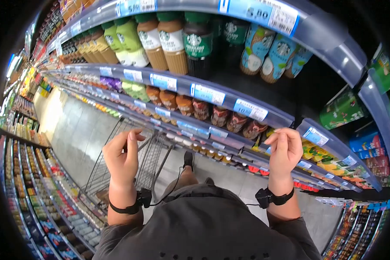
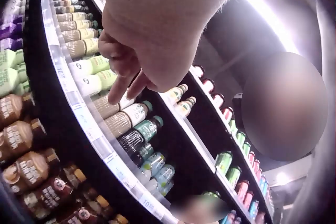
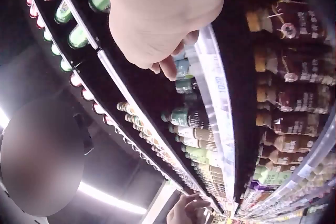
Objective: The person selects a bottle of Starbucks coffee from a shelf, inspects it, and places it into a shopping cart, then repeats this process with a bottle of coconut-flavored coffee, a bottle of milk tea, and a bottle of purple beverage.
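My left hand (image 1: 122, 154) is raised in front of the shelves, its fingers loosely bent with nothing in them. Level with it on the other side, my right hand (image 1: 284, 149) is also loosely bent and holds nothing. Ahead of both hands, a shelf carries brown latte bottles (image 1: 172, 43), a dark americano bottle (image 1: 198, 41) with a green label, green-and-white bottles (image 1: 130, 43) and blue coconut-print bottles (image 1: 258, 50). In the left wrist view, the left hand (image 2: 152, 50) overlaps the latte bottles. Brown-labelled bottles (image 1: 201, 109) line the shelf below.
A wire shopping cart (image 1: 104, 160) stands on the grey tiled floor (image 1: 73, 121) at my left. Price-tag rails (image 1: 208, 93) run along the shelf fronts. More stocked shelves (image 1: 34, 190) border the aisle at the left, and others (image 1: 355, 229) stand at the lower right.
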A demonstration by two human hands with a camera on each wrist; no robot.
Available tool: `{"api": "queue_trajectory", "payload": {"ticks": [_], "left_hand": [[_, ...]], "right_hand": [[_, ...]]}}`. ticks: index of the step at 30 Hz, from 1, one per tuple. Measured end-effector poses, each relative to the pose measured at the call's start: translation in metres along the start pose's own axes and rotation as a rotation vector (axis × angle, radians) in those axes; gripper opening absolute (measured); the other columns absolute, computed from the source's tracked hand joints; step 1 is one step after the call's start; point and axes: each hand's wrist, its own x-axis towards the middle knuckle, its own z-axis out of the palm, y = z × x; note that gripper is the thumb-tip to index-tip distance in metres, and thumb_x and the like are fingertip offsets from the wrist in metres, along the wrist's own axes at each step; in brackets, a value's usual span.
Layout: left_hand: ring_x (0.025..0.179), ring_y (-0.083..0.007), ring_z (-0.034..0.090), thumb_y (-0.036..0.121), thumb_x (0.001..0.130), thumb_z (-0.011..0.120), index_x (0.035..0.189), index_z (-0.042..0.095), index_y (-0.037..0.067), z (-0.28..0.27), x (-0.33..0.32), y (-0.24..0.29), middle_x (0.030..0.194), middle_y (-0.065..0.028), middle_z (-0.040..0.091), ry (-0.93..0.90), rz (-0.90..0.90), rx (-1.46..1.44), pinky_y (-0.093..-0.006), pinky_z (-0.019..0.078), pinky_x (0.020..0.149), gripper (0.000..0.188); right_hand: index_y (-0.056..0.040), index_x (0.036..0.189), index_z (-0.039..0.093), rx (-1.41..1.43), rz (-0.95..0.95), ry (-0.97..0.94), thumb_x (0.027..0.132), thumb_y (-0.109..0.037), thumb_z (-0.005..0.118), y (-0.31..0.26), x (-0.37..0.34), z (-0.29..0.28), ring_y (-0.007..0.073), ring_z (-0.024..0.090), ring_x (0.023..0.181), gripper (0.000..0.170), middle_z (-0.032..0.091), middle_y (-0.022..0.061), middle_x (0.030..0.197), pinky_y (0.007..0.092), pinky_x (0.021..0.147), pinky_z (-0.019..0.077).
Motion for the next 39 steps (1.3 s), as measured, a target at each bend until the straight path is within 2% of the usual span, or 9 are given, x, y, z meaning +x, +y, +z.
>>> {"api": "queue_trajectory", "payload": {"ticks": [8, 10, 16, 20, 24, 27, 31, 36, 39], "left_hand": [[0.050, -0.0037, 0.045, 0.014, 0.106, 0.055, 0.099, 0.075, -0.005, -0.031, -0.043, 0.011, 0.078, -0.0072, 0.075, 0.027, -0.094, 0.071, -0.0230, 0.0332, 0.050, 0.029], [0.059, -0.0069, 0.056, 0.009, 0.103, 0.057, 0.097, 0.075, -0.004, -0.041, -0.049, 0.013, 0.076, -0.0079, 0.074, 0.074, -0.165, 0.045, -0.0237, 0.0404, 0.055, 0.022], [0.062, -0.0042, 0.053, 0.011, 0.104, 0.058, 0.099, 0.074, -0.005, -0.090, -0.084, 0.000, 0.076, -0.0074, 0.074, 0.179, -0.241, 0.072, -0.0219, 0.0378, 0.057, 0.024], [0.060, -0.0031, 0.049, 0.013, 0.105, 0.057, 0.100, 0.075, -0.005, -0.146, -0.125, -0.025, 0.076, -0.0073, 0.074, 0.242, -0.263, 0.091, -0.0217, 0.0352, 0.056, 0.026], [0.058, -0.0019, 0.045, 0.015, 0.106, 0.057, 0.101, 0.075, -0.004, -0.219, -0.181, -0.053, 0.077, -0.0061, 0.074, 0.356, -0.381, 0.157, -0.0216, 0.0329, 0.054, 0.027], [0.057, -0.0011, 0.040, 0.015, 0.107, 0.055, 0.103, 0.074, -0.003, -0.270, -0.228, -0.067, 0.078, -0.0026, 0.074, 0.462, -0.498, 0.195, -0.0220, 0.0301, 0.053, 0.027], [0.059, -0.0005, 0.038, 0.016, 0.107, 0.056, 0.103, 0.075, -0.003, -0.330, -0.295, -0.094, 0.078, -0.0015, 0.073, 0.583, -0.558, 0.177, -0.0216, 0.0281, 0.053, 0.027], [0.060, -0.0005, 0.039, 0.018, 0.106, 0.058, 0.104, 0.074, -0.003, -0.387, -0.360, -0.108, 0.078, -0.0012, 0.073, 0.674, -0.663, 0.171, -0.0225, 0.0295, 0.054, 0.026], [0.064, -0.0015, 0.044, 0.017, 0.106, 0.059, 0.105, 0.074, -0.002, -0.413, -0.393, -0.119, 0.079, -0.0010, 0.073, 0.682, -0.669, 0.220, -0.0220, 0.0328, 0.056, 0.025]], "right_hand": [[-0.0011, 0.109, 0.061, 0.015, 0.210, -0.105, 0.107, -0.013, 0.054, 0.011, -0.050, -0.010, 0.0030, 0.045, 0.057, 0.014, 0.069, 0.0080, 0.079, 0.0202, 0.052, 0.0352], [-0.0012, 0.108, 0.060, 0.012, 0.244, -0.123, 0.108, -0.014, 0.054, 0.008, -0.057, -0.007, 0.0031, 0.044, 0.055, 0.014, 0.068, 0.0074, 0.078, 0.0201, 0.051, 0.0346], [-0.0020, 0.104, 0.060, -0.048, 0.285, -0.227, 0.109, -0.018, 0.054, 0.006, -0.078, 0.029, 0.0040, 0.046, 0.057, 0.017, 0.065, 0.0054, 0.073, 0.0202, 0.052, 0.0354], [-0.0022, 0.103, 0.060, 0.000, 0.289, -0.361, 0.109, -0.019, 0.054, 0.003, -0.096, 0.081, 0.0044, 0.047, 0.058, 0.019, 0.063, 0.0041, 0.072, 0.0201, 0.054, 0.0362], [-0.0027, 0.104, 0.061, 0.084, 0.314, -0.532, 0.109, -0.016, 0.054, -0.011, -0.127, 0.153, 0.0046, 0.047, 0.059, 0.016, 0.062, 0.0036, 0.073, 0.0200, 0.056, 0.0376], [-0.0034, 0.103, 0.062, 0.114, 0.301, -0.689, 0.110, -0.018, 0.054, -0.028, -0.153, 0.209, 0.0047, 0.048, 0.060, 0.018, 0.062, 0.0026, 0.074, 0.0201, 0.056, 0.0384], [-0.0046, 0.098, 0.060, 0.187, 0.246, -0.835, 0.110, -0.024, 0.054, -0.053, -0.190, 0.282, 0.0044, 0.048, 0.060, 0.023, 0.060, 0.0018, 0.074, 0.0196, 0.056, 0.0375], [-0.0053, 0.097, 0.059, 0.260, 0.262, -0.941, 0.110, -0.025, 0.054, -0.076, -0.237, 0.353, 0.0046, 0.046, 0.060, 0.024, 0.057, 0.0003, 0.072, 0.0197, 0.055, 0.0365], [-0.0060, 0.097, 0.059, 0.235, 0.291, -1.030, 0.110, -0.023, 0.053, -0.090, -0.265, 0.385, 0.0044, 0.046, 0.059, 0.022, 0.055, -0.0004, 0.071, 0.0198, 0.054, 0.0356]]}}
